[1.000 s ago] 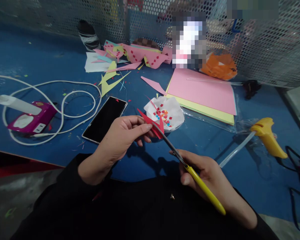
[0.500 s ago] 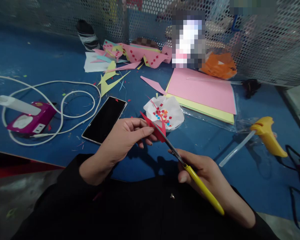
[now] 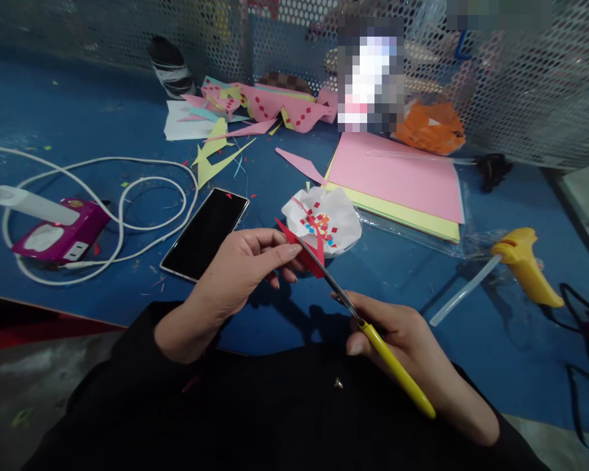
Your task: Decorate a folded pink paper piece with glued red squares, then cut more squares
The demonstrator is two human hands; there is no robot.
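My left hand (image 3: 255, 268) pinches a piece of red paper (image 3: 315, 263) between thumb and fingers, just in front of a white paper-lined dish (image 3: 346, 222). Small red, blue and orange paper bits (image 3: 322, 229) lie in the dish. My right hand (image 3: 397, 333) is closed on yellow-handled scissors (image 3: 397, 369), whose blades lie against the red paper beside my left thumb. Part of the red paper hides behind the fingers and blades. A thin red strip (image 3: 302, 206) sticks up over the dish's left side.
A phone (image 3: 206, 232) lies left of the dish, near a white cable (image 3: 122, 222) and a purple power adapter (image 3: 71, 232). A pink sheet stack (image 3: 397, 176) and a yellow glue gun (image 3: 527, 265) are at right. Yellow scraps (image 3: 216, 163) and decorated pink paper (image 3: 285, 108) lie farther back.
The scissors' handle has shifted slightly to the left and the thin red strip over the dish has moved a little. Both hands stay at nearly the same place.
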